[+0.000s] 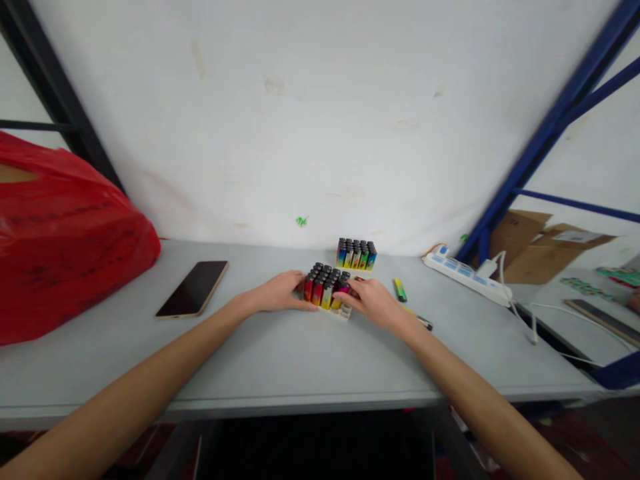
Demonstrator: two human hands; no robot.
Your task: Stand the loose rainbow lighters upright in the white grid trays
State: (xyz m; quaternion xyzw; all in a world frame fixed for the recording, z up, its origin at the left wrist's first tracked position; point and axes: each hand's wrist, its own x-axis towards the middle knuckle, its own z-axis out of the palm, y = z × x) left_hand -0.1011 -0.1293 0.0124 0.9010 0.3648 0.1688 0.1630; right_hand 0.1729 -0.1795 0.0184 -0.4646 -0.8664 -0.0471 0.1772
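Several upright lighters with black tops, red, yellow and pink among them, stand in a pale tray (344, 313) near the middle of the table. My left hand (285, 291) is closed against the left side of this group, steadying the tray and its lighters. At the right side, the fingers of my right hand (369, 300) are closed on a pink and yellow lighter (337, 302) at the tray's front right, beside bare slots. Behind stands a second full group of lighters (356, 255). A green and yellow lighter (400, 290) lies to the right.
A dark phone (194, 289) lies on the grey table (280, 360) at the left, near a red bag (70, 240). Another lighter (424, 323) lies beside my right forearm. A white power strip (467, 275) and cables are at the right, by a blue frame (543, 133).
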